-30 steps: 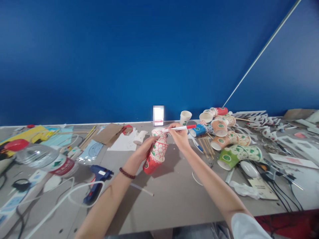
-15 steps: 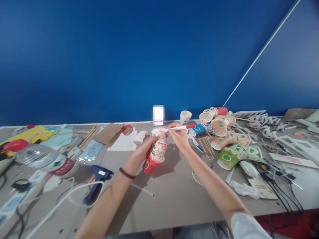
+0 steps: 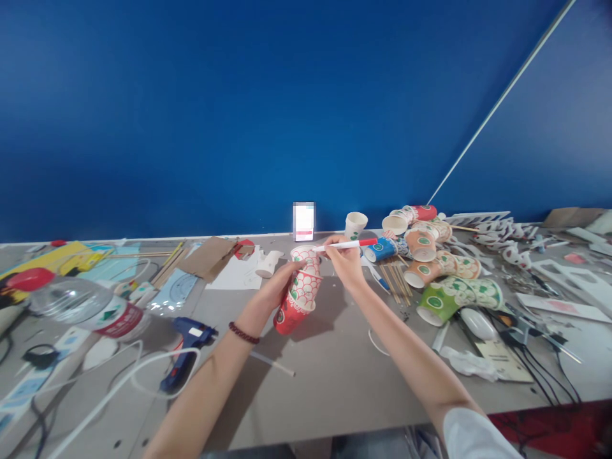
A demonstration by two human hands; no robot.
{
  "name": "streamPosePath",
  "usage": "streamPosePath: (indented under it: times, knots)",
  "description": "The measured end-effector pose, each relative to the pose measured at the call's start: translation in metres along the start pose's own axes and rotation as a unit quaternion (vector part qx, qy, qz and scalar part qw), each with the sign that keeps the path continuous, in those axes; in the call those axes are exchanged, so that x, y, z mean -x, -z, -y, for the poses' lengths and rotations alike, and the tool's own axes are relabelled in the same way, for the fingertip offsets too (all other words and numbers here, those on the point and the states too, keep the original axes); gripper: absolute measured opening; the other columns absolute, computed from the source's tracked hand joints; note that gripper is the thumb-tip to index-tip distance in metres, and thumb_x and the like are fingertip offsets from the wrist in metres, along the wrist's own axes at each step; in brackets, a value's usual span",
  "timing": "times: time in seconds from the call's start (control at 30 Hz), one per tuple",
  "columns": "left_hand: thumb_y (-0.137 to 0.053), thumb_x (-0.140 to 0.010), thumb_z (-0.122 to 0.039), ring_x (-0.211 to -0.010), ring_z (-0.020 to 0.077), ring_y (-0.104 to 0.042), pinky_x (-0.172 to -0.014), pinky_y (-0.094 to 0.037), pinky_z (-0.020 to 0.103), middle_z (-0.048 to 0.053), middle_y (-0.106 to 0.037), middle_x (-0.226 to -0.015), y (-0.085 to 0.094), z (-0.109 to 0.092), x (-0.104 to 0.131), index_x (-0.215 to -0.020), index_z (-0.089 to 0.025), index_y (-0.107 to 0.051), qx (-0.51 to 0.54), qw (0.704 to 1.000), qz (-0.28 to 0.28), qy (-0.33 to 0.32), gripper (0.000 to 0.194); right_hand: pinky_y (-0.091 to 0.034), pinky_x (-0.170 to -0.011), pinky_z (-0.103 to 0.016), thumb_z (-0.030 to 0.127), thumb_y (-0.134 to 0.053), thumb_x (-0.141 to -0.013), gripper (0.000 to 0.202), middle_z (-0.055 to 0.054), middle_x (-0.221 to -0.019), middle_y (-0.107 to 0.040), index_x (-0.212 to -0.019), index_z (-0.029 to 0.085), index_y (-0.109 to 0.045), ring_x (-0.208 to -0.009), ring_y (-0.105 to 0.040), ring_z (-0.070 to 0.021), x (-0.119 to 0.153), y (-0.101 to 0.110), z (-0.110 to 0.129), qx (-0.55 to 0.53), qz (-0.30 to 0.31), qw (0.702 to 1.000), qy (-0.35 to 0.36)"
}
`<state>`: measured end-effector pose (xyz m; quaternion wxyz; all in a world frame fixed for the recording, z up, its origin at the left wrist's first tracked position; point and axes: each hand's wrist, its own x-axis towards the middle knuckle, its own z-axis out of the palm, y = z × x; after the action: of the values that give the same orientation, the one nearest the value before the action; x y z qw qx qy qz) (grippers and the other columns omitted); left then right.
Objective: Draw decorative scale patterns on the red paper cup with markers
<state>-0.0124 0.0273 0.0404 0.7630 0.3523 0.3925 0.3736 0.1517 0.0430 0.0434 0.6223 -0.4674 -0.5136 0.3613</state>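
My left hand (image 3: 281, 285) is wrapped round a joined set of paper cups (image 3: 305, 292), red at the lower end, with red scale-like outlines and green spots on white above. Between the fingers of my right hand (image 3: 343, 258) is a white marker with a red end (image 3: 356, 243). Its tip points left and meets or nearly meets the top cup; exact contact is too small to tell. Behind the hands a lit phone (image 3: 304, 223) stands upright against the blue wall.
On the left lie a water bottle (image 3: 81, 303), a blue glue gun (image 3: 184, 350), cables and cardboard (image 3: 209, 257). A white cup (image 3: 355, 225) stands at the back. Decorated cups (image 3: 440, 301), wooden sticks (image 3: 396, 280) and tools are on the right.
My right hand and the marker have shifted very slightly to the right. My left hand and the cups look the same.
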Motion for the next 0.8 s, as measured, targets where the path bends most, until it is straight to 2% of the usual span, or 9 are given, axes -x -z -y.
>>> streamPosePath:
  times: [0.3, 0.63, 0.8]
  knots:
    - [-0.058, -0.082, -0.034, -0.073, 0.0248, -0.067, -0.070, -0.053, 0.033, 0.013, -0.071, -0.081, 0.0002, -0.0013, 0.0010, -0.103, -0.008, -0.063, -0.004, 1.000, 0.011, 0.002, 0.034, -0.052, -0.066, -0.030, 0.024, -0.056, -0.067, 0.005, 0.002, -0.067, -0.059, -0.071, 0.022, -0.057, -0.067, -0.062, -0.0161, 0.0004, -0.0008, 0.0067, -0.033, -0.006, 0.999, -0.023]
    - [-0.060, -0.079, -0.034, -0.082, 0.0259, -0.069, -0.073, -0.054, 0.034, 0.015, -0.072, -0.091, -0.0007, -0.0017, -0.0003, -0.108, -0.009, -0.064, 0.026, 0.999, 0.006, 0.027, 0.039, -0.053, -0.068, -0.031, 0.024, -0.055, -0.067, 0.004, 0.002, -0.065, -0.061, -0.071, 0.022, -0.055, -0.069, -0.066, -0.0182, -0.0012, -0.0003, 0.0058, -0.051, -0.008, 0.998, -0.042]
    - [-0.060, -0.079, -0.033, -0.081, 0.0252, -0.069, -0.071, -0.054, 0.032, 0.015, -0.072, -0.094, -0.0008, -0.0026, -0.0001, -0.110, -0.009, -0.064, 0.030, 0.999, 0.009, 0.023, 0.040, -0.053, -0.068, -0.032, 0.024, -0.055, -0.068, 0.003, 0.002, -0.065, -0.061, -0.071, 0.023, -0.054, -0.069, -0.066, -0.0186, -0.0005, 0.0002, 0.0055, -0.059, -0.005, 0.997, -0.039]
